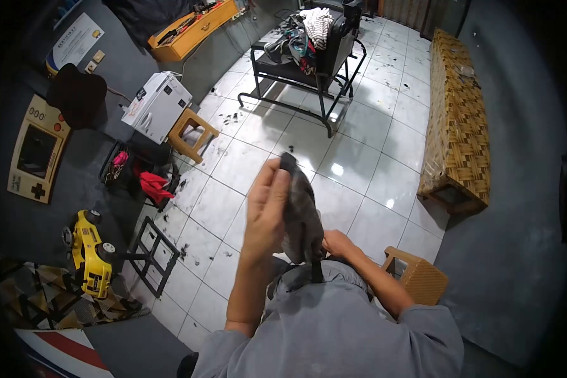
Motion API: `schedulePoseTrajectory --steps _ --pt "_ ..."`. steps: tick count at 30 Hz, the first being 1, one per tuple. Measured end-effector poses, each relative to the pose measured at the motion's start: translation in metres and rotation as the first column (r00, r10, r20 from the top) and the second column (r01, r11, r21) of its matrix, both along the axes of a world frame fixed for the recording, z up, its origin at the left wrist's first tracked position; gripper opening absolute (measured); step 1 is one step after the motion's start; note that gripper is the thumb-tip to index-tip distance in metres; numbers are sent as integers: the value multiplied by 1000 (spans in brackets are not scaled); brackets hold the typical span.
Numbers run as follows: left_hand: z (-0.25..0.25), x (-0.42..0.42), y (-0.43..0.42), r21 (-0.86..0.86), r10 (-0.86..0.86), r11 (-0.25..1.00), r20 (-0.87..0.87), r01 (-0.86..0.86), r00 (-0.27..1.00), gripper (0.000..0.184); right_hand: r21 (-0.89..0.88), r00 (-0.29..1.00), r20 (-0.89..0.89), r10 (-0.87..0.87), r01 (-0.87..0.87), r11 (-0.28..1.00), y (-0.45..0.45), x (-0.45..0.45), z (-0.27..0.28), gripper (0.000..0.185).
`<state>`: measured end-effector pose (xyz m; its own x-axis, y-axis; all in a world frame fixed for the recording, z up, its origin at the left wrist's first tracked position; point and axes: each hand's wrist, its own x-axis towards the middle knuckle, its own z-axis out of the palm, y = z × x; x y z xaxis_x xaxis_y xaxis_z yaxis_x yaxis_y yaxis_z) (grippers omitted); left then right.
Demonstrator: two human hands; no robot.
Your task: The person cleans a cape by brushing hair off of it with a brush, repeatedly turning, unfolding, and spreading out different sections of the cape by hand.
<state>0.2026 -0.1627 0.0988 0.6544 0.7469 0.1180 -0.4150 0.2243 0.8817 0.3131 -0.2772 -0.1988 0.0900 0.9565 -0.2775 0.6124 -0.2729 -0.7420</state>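
Observation:
A limp piece of dark grey cloth (301, 211) hangs in front of my body; its exact kind is hard to make out. My left hand (268, 205) pinches its upper end between thumb and fingers, holding it raised. Lower down, at the cloth's right edge near my waist, is my right hand (337, 244). Its fingers are curled in against the cloth and partly hidden behind it. My grey shirt (334, 327) fills the lower part of the view.
Ahead stands a black metal-framed chair (277, 69) piled with clothes (309, 38). A woven cabinet (460, 120) lines the right wall, with a brown stool (419, 277) nearer me. Leftward are a small stool (192, 135), white box (157, 107) and black frame (153, 257). Dark scraps litter the tiles.

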Motion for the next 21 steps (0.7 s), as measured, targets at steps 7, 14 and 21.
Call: schedulePoseTrajectory --steps 7,14,21 --pt "1 -23 4 49 136 988 184 -147 973 31 -218 955 89 -282 295 930 -39 46 -102 64" --pt "-29 -24 1 270 191 951 -131 -150 973 42 64 408 -897 -170 501 863 15 15 158 47" --pt "-16 -28 -9 82 228 971 -56 -223 972 42 228 954 -299 -5 77 970 28 -14 65 36"
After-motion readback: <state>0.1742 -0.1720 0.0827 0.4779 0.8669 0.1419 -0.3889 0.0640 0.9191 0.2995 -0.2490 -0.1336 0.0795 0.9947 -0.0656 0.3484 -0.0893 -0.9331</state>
